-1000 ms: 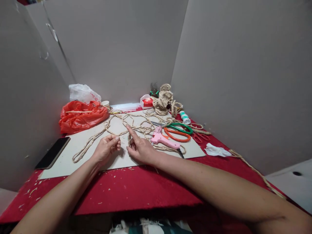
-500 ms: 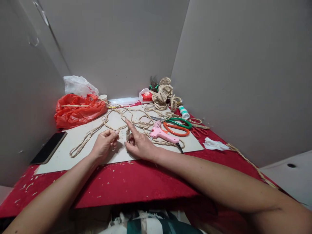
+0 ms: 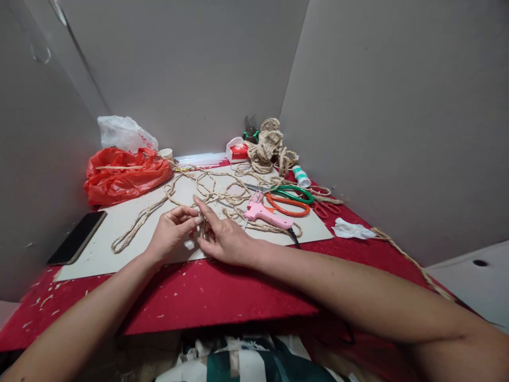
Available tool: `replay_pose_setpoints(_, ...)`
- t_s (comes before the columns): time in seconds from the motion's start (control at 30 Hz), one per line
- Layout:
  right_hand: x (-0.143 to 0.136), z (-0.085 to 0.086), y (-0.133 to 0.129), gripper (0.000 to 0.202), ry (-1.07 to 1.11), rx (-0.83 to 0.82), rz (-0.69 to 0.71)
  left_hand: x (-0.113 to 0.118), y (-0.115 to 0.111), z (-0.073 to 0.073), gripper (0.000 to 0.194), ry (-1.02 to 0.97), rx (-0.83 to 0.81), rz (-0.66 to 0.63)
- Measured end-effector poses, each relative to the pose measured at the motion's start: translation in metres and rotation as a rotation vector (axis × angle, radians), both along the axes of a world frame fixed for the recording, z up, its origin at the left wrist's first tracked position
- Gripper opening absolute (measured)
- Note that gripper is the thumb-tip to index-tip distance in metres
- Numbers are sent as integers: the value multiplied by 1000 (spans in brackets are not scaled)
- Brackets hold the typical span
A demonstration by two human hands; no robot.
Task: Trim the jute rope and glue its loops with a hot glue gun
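Observation:
A short length of braided straw cord (image 3: 202, 228) stands between my two hands, over the near edge of the white board (image 3: 314, 233). My right hand (image 3: 225, 239) grips it from the right, its index finger stretched out past the cord. From the left, my left hand (image 3: 170, 233) pinches the cord's upper part between thumb and fingers. The fingers hide much of the piece. Just right of my right hand lies a pink glue gun (image 3: 264, 215), nozzle to the left. Long loops of the same cord (image 3: 135, 231) spread over the board behind my hands.
Green-handled scissors (image 3: 294, 193) and orange-handled scissors (image 3: 288, 206) lie right of centre. Cord coils (image 3: 266, 151), pliers (image 3: 250, 132) and a tissue pack (image 3: 237, 153) stand at the back. A red bag (image 3: 127, 178) and a phone (image 3: 77, 237) are on the left, a crumpled tissue (image 3: 352, 229) on the right.
My left hand has moved right to meet the cord, and its fingertips now pinch it. My right hand has shifted slightly left with the cord. The whole view has tilted a little.

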State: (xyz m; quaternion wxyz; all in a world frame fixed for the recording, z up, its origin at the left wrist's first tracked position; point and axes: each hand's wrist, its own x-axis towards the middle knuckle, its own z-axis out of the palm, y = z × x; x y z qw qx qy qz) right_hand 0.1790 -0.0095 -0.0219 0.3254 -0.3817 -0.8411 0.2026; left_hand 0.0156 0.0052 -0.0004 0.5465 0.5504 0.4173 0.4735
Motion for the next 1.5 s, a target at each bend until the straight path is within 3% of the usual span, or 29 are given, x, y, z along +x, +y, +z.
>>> replay_pose_setpoints(0.23,10,10,-2,74,198,91,86,-3,1,2,20,-84,-85,-21)
replay_pose_setpoints(0.5,27,36,5,25,385,370,-67,-4,0,6,17,-85,-154,-83)
replay_pose_setpoints(0.67,54,61,8,35,475,325,-183,-4,5,-1,16,-103,-206,-39)
replay_pose_setpoints(0.8,87,85,7,45,496,438,-368,-4,7,-5,19,-124,-253,-47)
replay_pose_setpoints(0.9,109,94,7,53,492,520,-479,-4,8,-6,21,-135,-279,-64)
replay_pose_setpoints(1.0,127,87,14,52,490,444,-479,-5,10,-6,24,-159,-295,-60)
replay_pose_setpoints(1.1,139,66,22,38,410,196,-455,-6,11,-6,27,-181,-296,-24)
replay_pose_setpoints(1.17,142,51,24,20,275,59,-452,-6,11,-4,28,-198,-283,0)
replay_pose_setpoints(1.23,140,39,22,29,55,-17,-450,-7,12,-3,28,-216,-268,12)
replay_pose_setpoints(1.3,136,31,17,46,-216,-50,-448,-8,13,-1,28,-235,-256,25)
replay_pose_setpoints(1.37,131,27,12,48,-434,-42,-443,-9,14,-1,27,-249,-246,44)
replay_pose_setpoints(1.5,124,24,9,43,-559,-23,-413,-9,13,0,24,-267,-242,60)
